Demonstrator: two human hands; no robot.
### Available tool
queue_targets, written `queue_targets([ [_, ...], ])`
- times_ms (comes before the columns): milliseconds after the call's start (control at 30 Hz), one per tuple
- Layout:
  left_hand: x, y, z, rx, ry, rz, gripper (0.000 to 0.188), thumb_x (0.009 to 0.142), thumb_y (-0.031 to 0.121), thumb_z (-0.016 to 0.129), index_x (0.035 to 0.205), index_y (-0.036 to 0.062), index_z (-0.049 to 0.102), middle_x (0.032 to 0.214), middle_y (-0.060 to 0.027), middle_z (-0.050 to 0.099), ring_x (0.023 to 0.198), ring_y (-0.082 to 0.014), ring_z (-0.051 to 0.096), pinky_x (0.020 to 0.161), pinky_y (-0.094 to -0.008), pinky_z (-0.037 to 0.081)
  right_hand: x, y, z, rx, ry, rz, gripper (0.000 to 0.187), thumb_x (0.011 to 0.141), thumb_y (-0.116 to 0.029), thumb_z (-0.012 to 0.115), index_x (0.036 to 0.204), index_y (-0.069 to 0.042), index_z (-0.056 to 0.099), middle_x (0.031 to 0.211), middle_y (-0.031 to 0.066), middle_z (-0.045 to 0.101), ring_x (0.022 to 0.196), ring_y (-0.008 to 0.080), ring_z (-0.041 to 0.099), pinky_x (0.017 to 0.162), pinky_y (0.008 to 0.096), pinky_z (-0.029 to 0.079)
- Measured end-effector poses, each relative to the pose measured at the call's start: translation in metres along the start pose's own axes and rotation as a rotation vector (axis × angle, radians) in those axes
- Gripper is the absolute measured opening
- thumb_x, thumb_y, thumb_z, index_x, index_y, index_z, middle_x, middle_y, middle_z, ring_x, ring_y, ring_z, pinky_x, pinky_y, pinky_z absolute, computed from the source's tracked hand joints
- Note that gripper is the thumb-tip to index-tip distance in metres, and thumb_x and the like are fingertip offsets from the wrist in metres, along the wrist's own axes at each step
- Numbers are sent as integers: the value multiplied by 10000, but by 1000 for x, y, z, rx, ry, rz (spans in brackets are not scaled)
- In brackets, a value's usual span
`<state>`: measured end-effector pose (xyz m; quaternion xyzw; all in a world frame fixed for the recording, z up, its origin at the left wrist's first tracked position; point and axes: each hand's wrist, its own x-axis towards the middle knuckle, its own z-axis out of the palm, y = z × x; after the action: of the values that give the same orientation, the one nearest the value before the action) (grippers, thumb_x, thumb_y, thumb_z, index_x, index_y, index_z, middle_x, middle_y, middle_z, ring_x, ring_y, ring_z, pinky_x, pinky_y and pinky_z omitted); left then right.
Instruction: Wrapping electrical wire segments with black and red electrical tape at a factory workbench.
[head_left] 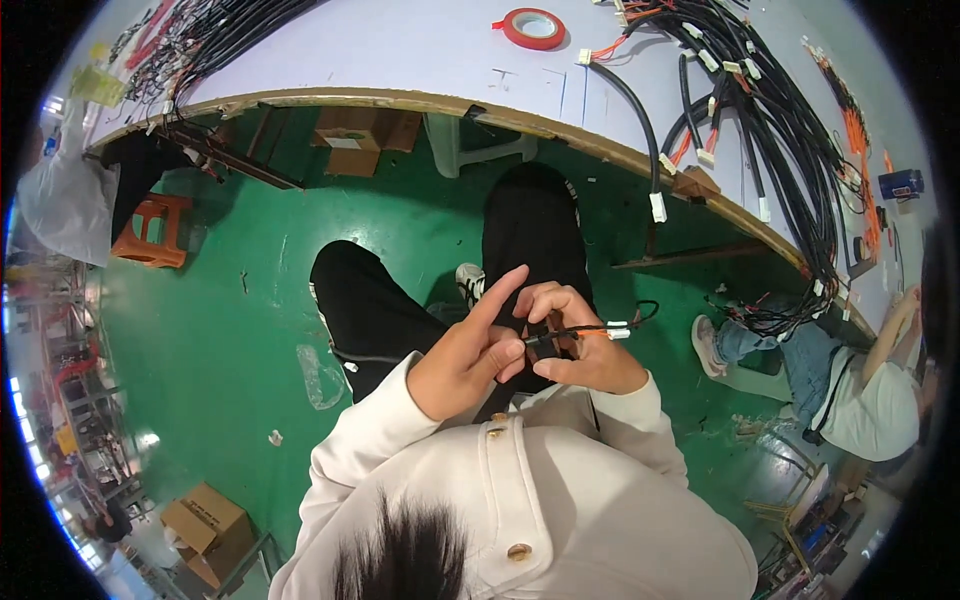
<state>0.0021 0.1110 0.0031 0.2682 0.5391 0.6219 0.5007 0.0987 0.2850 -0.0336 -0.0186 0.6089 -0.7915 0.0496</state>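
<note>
Over my lap, both hands hold a short wire harness (592, 330) with black and orange wires. My left hand (465, 355) pinches its dark end between thumb and curled fingers, while the index finger points up and away. Around the black part of the harness, my right hand (595, 355) is curled, its thumb and fingers meeting near the left fingertips. Small white connectors (619, 331) stick out past the right hand, and a thin dark wire loops beyond them. The fingers partly hide the black part, so its exact shape cannot be made out.
Ahead curves a white worktable (400, 50) carrying a red tape roll (534, 29) and thick black cables (770, 110) with white connectors. One cable hangs over the edge. Another person (870, 400) sits at right. An orange stool (155, 230) and a cardboard box (210, 530) stand left.
</note>
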Motion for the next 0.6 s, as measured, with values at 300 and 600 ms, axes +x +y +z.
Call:
queue_targets([
  [300, 0, 2, 7, 53, 85, 47, 589, 924, 42, 438, 1418, 57, 118, 653, -7, 438, 621, -92, 419, 627, -213, 373, 0, 1, 2, 69, -47, -112, 428, 695, -131, 689, 1051, -84, 455, 1094, 117, 407, 1008, 195, 431, 861, 308, 366],
  [600, 5, -12, 18, 816, 533, 446, 490, 790, -96, 535, 1226, -28, 323, 675, -138, 593, 571, -265, 607, 541, -300, 469, -11, -5, 28, 449, 268, 154, 561, 724, -28, 718, 1207, 54, 447, 1151, 97, 529, 1026, 153, 533, 924, 280, 403],
])
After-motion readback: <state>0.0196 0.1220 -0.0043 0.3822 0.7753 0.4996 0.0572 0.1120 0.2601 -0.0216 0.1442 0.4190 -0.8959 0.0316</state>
